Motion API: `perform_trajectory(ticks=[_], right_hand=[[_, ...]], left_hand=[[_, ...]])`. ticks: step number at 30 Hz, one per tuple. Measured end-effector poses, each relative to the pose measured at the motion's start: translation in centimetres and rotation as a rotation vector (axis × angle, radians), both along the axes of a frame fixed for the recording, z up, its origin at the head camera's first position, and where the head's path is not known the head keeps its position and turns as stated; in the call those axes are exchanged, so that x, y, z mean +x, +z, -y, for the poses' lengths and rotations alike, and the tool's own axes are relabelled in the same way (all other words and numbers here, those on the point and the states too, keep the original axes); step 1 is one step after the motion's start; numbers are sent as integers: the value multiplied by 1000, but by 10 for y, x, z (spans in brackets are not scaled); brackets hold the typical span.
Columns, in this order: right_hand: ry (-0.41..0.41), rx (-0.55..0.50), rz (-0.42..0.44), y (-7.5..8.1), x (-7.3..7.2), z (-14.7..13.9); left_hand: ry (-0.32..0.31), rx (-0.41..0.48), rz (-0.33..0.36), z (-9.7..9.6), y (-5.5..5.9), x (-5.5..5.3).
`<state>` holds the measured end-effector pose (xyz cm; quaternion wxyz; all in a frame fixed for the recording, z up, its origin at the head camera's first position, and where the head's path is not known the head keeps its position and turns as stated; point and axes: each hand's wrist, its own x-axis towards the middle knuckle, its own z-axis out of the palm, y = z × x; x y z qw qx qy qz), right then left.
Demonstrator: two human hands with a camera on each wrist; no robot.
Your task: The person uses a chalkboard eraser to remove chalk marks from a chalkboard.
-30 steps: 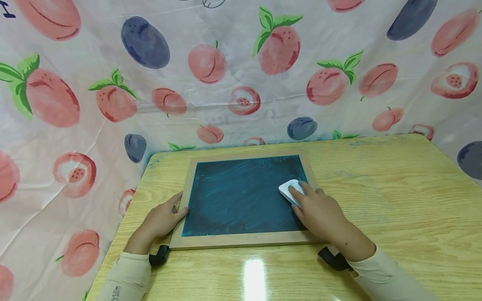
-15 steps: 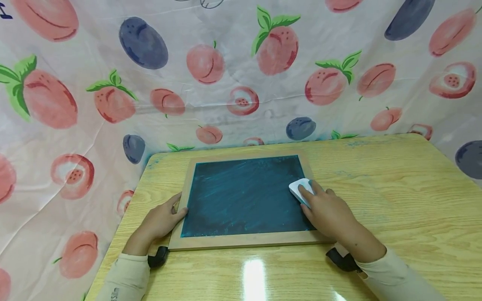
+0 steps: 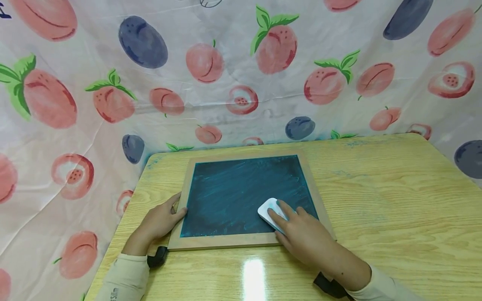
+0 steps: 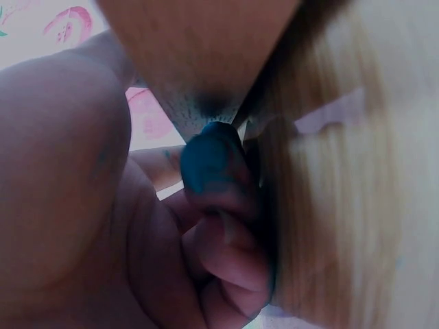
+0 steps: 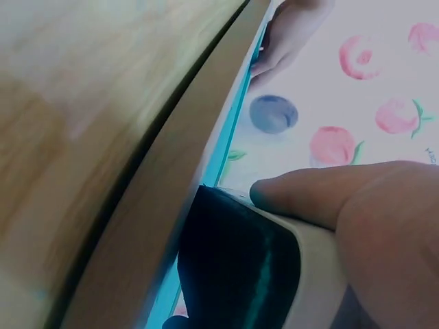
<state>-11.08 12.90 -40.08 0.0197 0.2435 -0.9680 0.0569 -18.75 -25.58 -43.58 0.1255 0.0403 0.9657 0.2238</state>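
Note:
A chalkboard (image 3: 233, 188) in a pale wooden frame lies on the table, with faint blue chalk smears across its dark surface. My left hand (image 3: 160, 219) grips the frame's left side, thumb over the top. In the left wrist view, its curled fingers, one tip stained blue (image 4: 209, 164), lie against the frame's edge (image 4: 206, 48). My right hand (image 3: 306, 236) holds a white board eraser (image 3: 268, 209) on the lower right part of the board. In the right wrist view, the eraser's dark pad (image 5: 240, 267) sits right at the frame's inner edge.
The wood-grain table (image 3: 384, 200) reaches well to the right of the board and carries some blue chalk marks. A cloth (image 3: 233, 25) printed with peaches hangs behind and to the left of it. Black wrist mounts (image 3: 158, 256) show below both hands.
My right hand first slid the eraser right along the board, then swept it left and nearer to me, toward the lower frame. My left hand has kept its hold on the frame.

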Motion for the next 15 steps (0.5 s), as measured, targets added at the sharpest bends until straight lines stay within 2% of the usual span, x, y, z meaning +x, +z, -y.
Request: perform_trajectory(ticks=[6, 15], right_hand=[[-39, -9, 8, 4, -3, -9], [-140, -13, -84, 2, -21, -41]], left_hand=[[4, 8, 10, 0, -1, 0], [5, -2, 3, 0, -2, 0]])
